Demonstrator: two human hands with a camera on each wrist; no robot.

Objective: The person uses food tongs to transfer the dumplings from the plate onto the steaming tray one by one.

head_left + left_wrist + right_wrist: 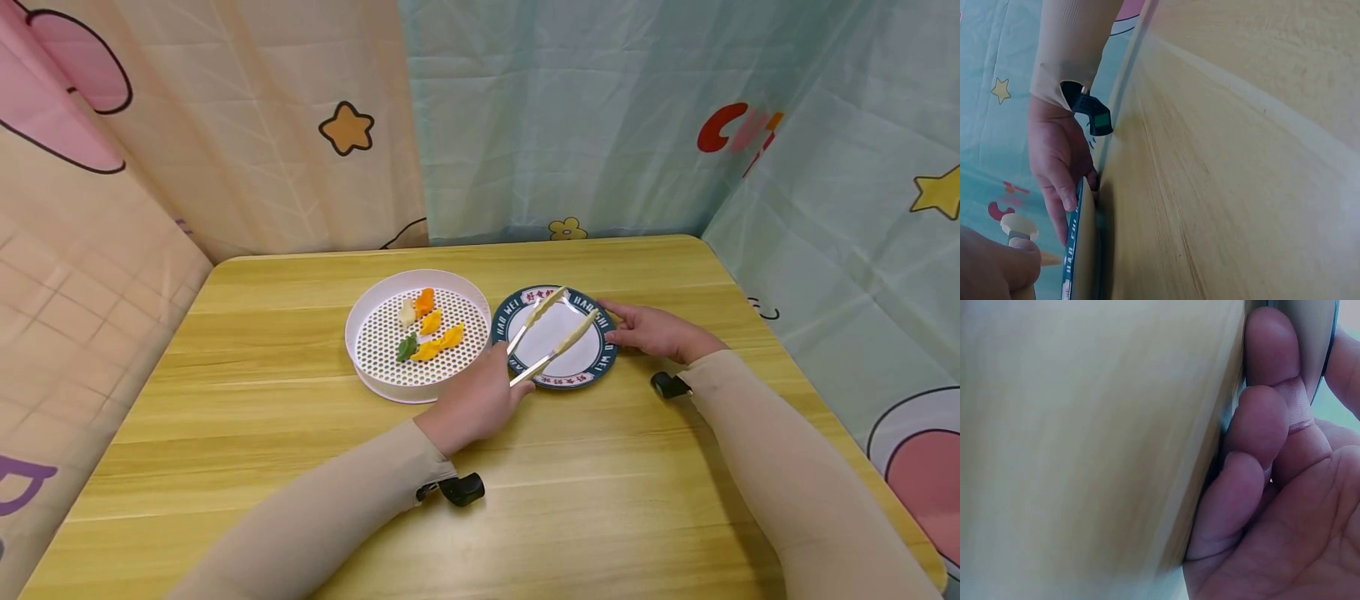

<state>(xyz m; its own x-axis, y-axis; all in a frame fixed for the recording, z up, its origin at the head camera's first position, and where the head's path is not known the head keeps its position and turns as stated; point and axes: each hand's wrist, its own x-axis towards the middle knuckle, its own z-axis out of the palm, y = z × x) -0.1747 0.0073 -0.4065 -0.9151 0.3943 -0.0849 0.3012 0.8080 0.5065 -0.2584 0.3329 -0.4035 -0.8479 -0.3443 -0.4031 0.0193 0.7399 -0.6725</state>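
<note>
My left hand (480, 398) grips a pair of tongs (573, 335), whose two pale-tipped arms stand apart above the plate. In the left wrist view the same hand (994, 265) shows at the lower left corner. A round plate (600, 360) with a dark teal lettered rim and a white middle is held by my right hand (658, 332) at its right edge. The right wrist view shows that hand's curled fingers (1260, 425) beneath the plate (1305, 325), with the thumb on the other side. No food is visible on the plate.
Left of the plate stands a round white perforated tray (372, 379) with a raised wall. Several small dumpling-like pieces (431, 346) in orange, yellow, white and green lie in it. The wooden table (247, 400) meets printed curtains (262, 167) at the back and sides.
</note>
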